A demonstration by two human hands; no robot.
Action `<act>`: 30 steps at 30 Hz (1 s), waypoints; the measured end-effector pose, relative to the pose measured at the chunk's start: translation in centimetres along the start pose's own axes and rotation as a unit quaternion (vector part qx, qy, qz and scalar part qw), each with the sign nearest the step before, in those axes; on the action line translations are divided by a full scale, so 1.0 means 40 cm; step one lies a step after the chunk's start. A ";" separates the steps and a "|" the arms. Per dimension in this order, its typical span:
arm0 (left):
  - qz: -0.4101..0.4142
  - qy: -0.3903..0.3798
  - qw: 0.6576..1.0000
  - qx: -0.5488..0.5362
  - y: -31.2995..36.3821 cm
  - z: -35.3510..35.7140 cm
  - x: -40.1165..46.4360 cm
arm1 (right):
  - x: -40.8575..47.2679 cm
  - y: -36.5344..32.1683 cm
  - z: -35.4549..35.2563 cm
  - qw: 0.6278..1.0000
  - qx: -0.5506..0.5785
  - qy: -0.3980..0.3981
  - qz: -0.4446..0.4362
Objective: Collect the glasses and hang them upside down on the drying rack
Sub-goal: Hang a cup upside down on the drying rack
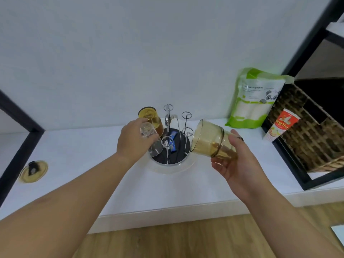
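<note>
Two glasses are in hand over the round chrome drying rack (170,146): the left hand (133,140) grips a clear tumbler (151,141), the right hand (236,162) a tilted amber glass (210,139). Either rim may knock the thin wire pegs.

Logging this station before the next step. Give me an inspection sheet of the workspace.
Surface: white counter, wooden floor below.
Job's things: chrome drying rack on round black base; amber glass upside down on a peg; clear glass tilted at a front peg; large amber glass held sideways beside the rack.
Clutter: blue packet on the base; amber lid; green pouch; red-topped tube; wicker basket.
Grips: left hand on clear glass; right hand on large amber glass.
Cables: nothing seen.
Surroundings: white wall, black frames.
</note>
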State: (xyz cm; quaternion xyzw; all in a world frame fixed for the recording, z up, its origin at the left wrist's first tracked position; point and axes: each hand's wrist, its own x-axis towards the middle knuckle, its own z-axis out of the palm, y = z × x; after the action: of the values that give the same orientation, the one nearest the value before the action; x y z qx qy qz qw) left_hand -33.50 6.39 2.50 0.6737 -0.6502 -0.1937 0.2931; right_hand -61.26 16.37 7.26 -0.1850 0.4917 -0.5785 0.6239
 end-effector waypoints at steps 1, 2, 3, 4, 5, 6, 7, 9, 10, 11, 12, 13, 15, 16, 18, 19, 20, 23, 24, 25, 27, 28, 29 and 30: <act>0.006 0.004 1.000 0.001 -0.002 0.000 -0.002 | 0.006 0.000 0.002 1.000 -0.016 0.002 -0.005; 0.012 0.007 1.000 0.004 -0.003 0.000 -0.006 | 0.011 -0.001 0.005 0.999 -0.035 0.002 -0.012; 0.016 0.009 1.000 0.006 -0.004 0.000 -0.010 | 0.015 -0.003 0.010 0.998 -0.055 0.002 -0.020; 0.020 0.010 1.000 0.007 -0.004 -0.001 -0.015 | 0.019 -0.005 0.015 0.997 -0.075 0.003 -0.030; 0.025 0.011 1.000 0.007 -0.004 -0.001 -0.019 | 0.021 -0.009 0.022 0.994 -0.097 0.007 -0.041; 0.030 0.011 0.999 0.008 -0.004 -0.001 -0.023 | 0.024 -0.013 0.030 0.991 -0.120 0.014 -0.056; 0.034 0.011 0.999 0.009 -0.004 -0.001 -0.027 | 0.026 -0.019 0.039 0.986 -0.146 0.022 -0.074; 0.041 0.007 0.999 0.015 -0.007 -0.001 -0.035 | 0.028 -0.030 0.055 0.972 -0.203 0.030 -0.118; 0.045 0.005 0.999 0.018 -0.009 0.000 -0.039 | 0.029 -0.035 0.063 0.962 -0.233 0.031 -0.138; 0.050 0.005 0.999 0.020 -0.011 0.000 -0.044 | 0.030 -0.040 0.071 0.951 -0.266 0.031 -0.157; 0.055 0.005 0.998 0.023 -0.013 0.001 -0.049 | 0.032 -0.044 0.080 0.938 -0.297 0.030 -0.174; 0.063 0.006 0.998 0.027 -0.013 0.000 -0.054 | 0.034 -0.046 0.089 0.926 -0.327 0.028 -0.189; 0.078 0.004 0.996 0.039 -0.010 0.000 -0.062 | 0.041 -0.046 0.105 0.895 -0.390 0.023 -0.216; 0.082 0.002 0.996 0.043 -0.008 0.000 -0.065 | 0.045 -0.045 0.112 0.876 -0.425 0.018 -0.227; 0.092 -0.002 0.995 0.045 -0.007 0.002 -0.071 | 0.051 -0.040 0.129 0.841 -0.483 0.007 -0.245; 0.097 -0.001 0.994 0.046 -0.008 0.003 -0.073 | 0.054 -0.037 0.136 0.825 -0.506 0.003 -0.253; 0.102 0.000 0.994 0.047 -0.009 0.005 -0.075 | 0.056 -0.034 0.145 0.810 -0.525 -0.001 -0.260; 0.105 0.001 0.994 0.038 -0.014 0.005 -0.075 | 0.064 -0.025 0.165 0.781 -0.561 -0.019 -0.273; 0.106 0.001 0.994 0.035 -0.014 0.005 -0.074 | 0.067 -0.022 0.170 0.773 -0.571 -0.026 -0.274; 0.107 0.002 0.994 0.034 -0.015 0.004 -0.073 | 0.071 -0.019 0.175 0.763 -0.584 -0.032 -0.275; 0.114 0.003 0.993 0.034 -0.017 0.003 -0.069 | 0.080 -0.013 0.182 0.741 -0.611 -0.036 -0.276; 0.118 0.003 0.993 0.031 -0.019 0.002 -0.068 | 0.085 -0.009 0.185 0.728 -0.625 -0.036 -0.279; 0.122 0.003 0.992 0.029 -0.021 0.002 -0.066 | 0.090 -0.004 0.187 0.715 -0.638 -0.038 -0.283; 0.126 0.001 0.992 0.026 -0.023 0.002 -0.064 | 0.096 0.001 0.189 0.702 -0.651 -0.041 -0.287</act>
State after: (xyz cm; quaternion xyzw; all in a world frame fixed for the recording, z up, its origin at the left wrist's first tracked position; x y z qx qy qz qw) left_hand -33.05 8.91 1.54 0.5942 -0.7343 -0.1371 0.2983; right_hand -55.56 10.37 9.08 -0.7007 0.6431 -0.2574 0.1711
